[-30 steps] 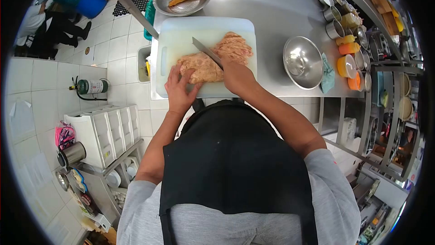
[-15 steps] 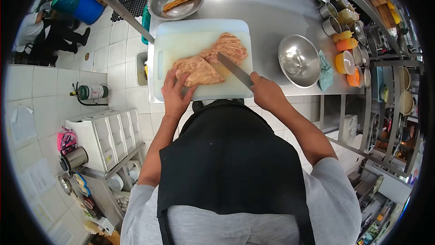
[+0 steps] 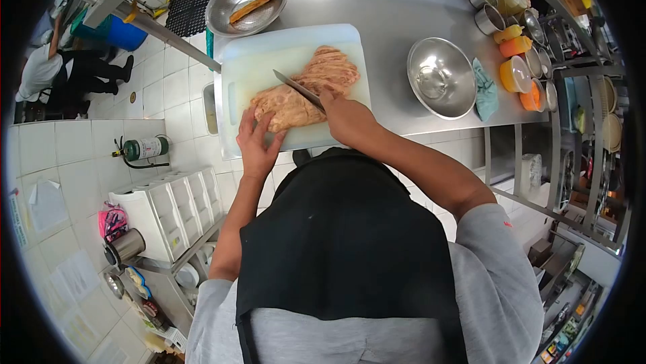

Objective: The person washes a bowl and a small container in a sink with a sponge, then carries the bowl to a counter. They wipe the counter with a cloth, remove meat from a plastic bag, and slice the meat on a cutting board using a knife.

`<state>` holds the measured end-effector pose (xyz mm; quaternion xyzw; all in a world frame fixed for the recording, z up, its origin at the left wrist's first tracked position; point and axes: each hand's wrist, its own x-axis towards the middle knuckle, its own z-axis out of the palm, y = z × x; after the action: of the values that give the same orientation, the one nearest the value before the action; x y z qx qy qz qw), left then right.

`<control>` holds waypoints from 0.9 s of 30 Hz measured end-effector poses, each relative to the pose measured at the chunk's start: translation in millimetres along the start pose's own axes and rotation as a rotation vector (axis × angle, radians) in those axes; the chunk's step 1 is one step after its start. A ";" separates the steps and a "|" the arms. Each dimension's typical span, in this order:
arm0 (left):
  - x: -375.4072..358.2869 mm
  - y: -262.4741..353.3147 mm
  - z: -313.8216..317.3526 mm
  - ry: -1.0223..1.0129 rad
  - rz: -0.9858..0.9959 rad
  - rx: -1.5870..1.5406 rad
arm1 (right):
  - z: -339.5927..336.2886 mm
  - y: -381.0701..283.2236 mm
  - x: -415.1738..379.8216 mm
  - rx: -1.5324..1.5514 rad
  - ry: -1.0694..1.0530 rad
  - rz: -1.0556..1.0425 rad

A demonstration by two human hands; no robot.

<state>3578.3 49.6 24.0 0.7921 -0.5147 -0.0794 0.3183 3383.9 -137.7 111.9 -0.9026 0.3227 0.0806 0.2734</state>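
A large piece of pale pinkish meat (image 3: 286, 105) lies on the white cutting board (image 3: 245, 54) at the near edge of the steel table. My left hand (image 3: 257, 140) rests with its fingers apart on the meat's lower left part. In my right hand (image 3: 348, 120) is a knife (image 3: 296, 88), its blade over the meat and its tip toward the upper left. Right of the blade, the meat (image 3: 340, 71) looks sliced or scored into strips. My right hand hides the handle.
A steel bowl (image 3: 441, 79) and a teal cloth (image 3: 485, 89) are on the right. A perforated bowl (image 3: 215, 11) holds a brown stick-like piece. Sauce containers (image 3: 515, 76) line the far right. Another person (image 3: 47, 71) is at the upper left.
The knife and my right hand have moved left, and the blade now lies across the middle of the meat. My left hand stays at the meat's lower left. The view has shifted slightly.
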 end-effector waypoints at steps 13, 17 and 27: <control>0.4 -0.7 -5.9 0.064 0.041 -0.070 | -34.4 -20.3 -23.5 0.071 0.118 0.049; -1.7 1.0 -4.3 0.040 -0.001 -0.023 | -52.8 -62.0 -36.7 0.156 0.363 -0.053; -3.2 -6.3 -0.3 0.040 0.019 -0.076 | -1.8 -20.3 6.9 0.061 -0.025 0.111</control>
<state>3581.8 54.3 19.9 0.7760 -0.5122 -0.0800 0.3591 3401.9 -129.4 120.2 -0.8734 0.3713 0.0969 0.2998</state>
